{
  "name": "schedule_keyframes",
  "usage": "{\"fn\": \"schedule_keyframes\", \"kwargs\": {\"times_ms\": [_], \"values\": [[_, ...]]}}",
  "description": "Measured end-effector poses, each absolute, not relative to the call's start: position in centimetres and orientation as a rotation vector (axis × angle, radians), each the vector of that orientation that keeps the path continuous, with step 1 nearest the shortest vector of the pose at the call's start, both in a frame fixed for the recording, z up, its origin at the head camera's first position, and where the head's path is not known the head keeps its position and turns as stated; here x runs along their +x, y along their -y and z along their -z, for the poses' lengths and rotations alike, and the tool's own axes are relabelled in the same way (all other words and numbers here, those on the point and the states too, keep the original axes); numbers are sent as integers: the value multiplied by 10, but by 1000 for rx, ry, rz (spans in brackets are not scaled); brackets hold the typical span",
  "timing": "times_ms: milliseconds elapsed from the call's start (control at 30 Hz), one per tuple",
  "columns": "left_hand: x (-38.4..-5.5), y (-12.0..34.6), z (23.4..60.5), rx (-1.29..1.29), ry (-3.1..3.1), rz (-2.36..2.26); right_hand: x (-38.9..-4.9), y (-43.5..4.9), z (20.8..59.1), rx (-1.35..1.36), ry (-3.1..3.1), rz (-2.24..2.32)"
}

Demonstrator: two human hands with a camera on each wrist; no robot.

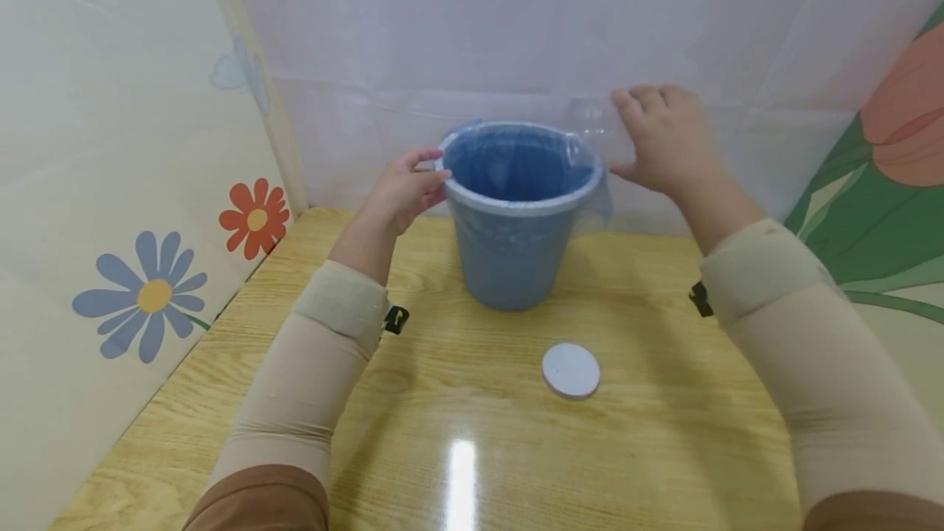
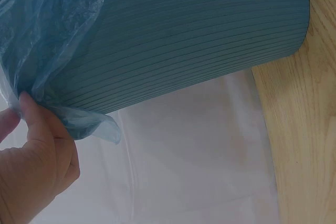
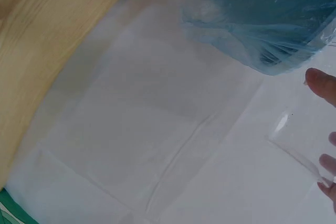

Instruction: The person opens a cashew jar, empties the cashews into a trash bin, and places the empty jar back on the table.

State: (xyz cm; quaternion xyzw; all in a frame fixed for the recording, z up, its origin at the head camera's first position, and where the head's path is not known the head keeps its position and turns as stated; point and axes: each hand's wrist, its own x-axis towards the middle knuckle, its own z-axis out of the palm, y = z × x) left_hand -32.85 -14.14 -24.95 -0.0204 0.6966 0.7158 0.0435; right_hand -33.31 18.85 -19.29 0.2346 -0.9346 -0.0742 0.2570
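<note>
A blue bin (image 1: 509, 260) with ribbed sides stands upright on the table, lined with a thin translucent blue plastic bag (image 2: 58, 30) that folds over its rim. At the rim's left side my left hand (image 1: 406, 191) pinches the bag and edge between thumb and fingers. To the right of the bin, my right hand (image 1: 667, 138) holds a clear plastic container (image 1: 590, 117) just above rim height. Only part of that container (image 3: 296, 142) shows, and its see-through walls make its exact shape hard to tell. Loose bag folds hang below the rim near the right thumb.
A round white disc (image 1: 571, 370), like a lid, lies flat on the wooden table (image 1: 442, 400) in front of the bin. Behind the bin hangs a pale sheet (image 1: 442, 23). A flower-printed wall panel (image 1: 155, 179) borders the left side.
</note>
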Motion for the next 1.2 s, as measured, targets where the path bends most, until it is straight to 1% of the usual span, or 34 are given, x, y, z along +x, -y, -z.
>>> {"fn": "schedule_keyframes", "kwargs": {"times_ms": [233,367,567,833,1200], "values": [[-329,143,250,-56,-2132,-2187,-328,-202,200,508,2628,107],[-330,144,250,-58,-2135,-2184,-327,-205,200,517,2630,138],[-331,145,250,-63,-2134,-2181,-327,-202,196,585,2592,213],[-330,144,249,-67,-2128,-2189,-329,-190,187,701,2520,433],[-330,145,249,-55,-2122,-2183,-328,-158,177,875,2374,740]]}}
